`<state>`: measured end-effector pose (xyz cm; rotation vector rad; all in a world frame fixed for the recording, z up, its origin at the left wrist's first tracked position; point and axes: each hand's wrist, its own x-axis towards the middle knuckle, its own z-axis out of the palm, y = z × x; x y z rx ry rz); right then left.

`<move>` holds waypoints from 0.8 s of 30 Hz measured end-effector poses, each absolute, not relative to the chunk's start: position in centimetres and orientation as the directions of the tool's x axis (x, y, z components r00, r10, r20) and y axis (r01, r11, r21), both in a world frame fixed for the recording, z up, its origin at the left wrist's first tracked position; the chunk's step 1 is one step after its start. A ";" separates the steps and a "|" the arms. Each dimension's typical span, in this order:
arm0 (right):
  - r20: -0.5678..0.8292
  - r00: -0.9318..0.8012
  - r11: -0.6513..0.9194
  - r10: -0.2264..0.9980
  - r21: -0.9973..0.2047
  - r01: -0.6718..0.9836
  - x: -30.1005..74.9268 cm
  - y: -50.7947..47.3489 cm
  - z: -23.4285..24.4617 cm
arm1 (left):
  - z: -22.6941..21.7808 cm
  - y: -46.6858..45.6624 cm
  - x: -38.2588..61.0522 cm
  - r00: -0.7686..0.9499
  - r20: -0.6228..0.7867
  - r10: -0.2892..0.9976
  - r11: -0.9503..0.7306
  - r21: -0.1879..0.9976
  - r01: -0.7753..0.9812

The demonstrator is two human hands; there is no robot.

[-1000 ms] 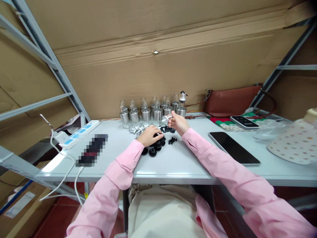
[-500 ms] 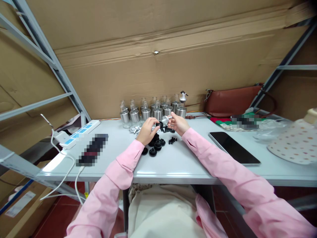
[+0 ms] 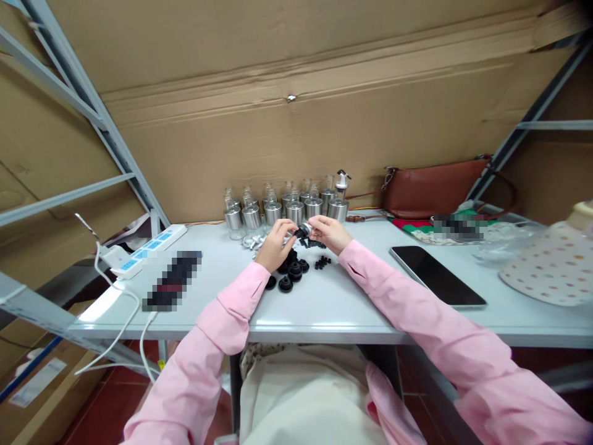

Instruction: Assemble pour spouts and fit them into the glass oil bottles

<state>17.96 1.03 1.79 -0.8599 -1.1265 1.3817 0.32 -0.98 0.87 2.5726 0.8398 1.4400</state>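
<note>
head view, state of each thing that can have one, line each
Left hand, pinching black part
Right hand, pinching pale part
Black pieces, heaped loosely
Plain bottles, upright, without spouts
Spouted bottle, upright
Power strip, plug inserted
Dark-screened device, lying flat
Handbag, upright

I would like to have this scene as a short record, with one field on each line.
Left hand: holds a black part
Right hand: holds a whitish piece close to it
Table: loose black pieces
Behind: metal-sleeved glass bottles, one with a spout
Right side: brown bag, flat device
Left side: white power strip
</note>
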 end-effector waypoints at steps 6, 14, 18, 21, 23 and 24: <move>0.188 -0.151 0.153 0.970 -0.964 -0.220 18.0 1.1 1.7 | 0.6 -1.1 0.2 0.479 0.699 0.532 -0.825 0.300 0.479; 0.262 -0.244 0.248 0.934 -0.965 -0.087 17.8 0.4 2.0 | 0.7 -1.1 0.1 0.564 0.637 0.525 -0.826 0.225 0.516; 0.274 -0.283 0.287 0.919 -0.958 0.003 17.9 0.6 1.9 | 1.0 -1.4 0.1 0.568 0.592 0.572 -0.793 0.222 0.568; 0.296 -0.313 0.328 0.902 -0.943 0.053 17.9 0.6 1.8 | 1.3 -1.6 0.1 0.577 0.543 0.610 -0.761 0.199 0.617; 0.307 -0.322 0.347 0.895 -0.935 0.073 17.9 0.5 1.7 | 1.5 -1.7 0.2 0.590 0.516 0.621 -0.746 0.157 0.647; 0.311 -0.325 0.354 0.893 -0.932 0.082 17.9 0.5 1.7 | 1.6 -1.7 0.2 0.598 0.506 0.621 -0.742 0.134 0.657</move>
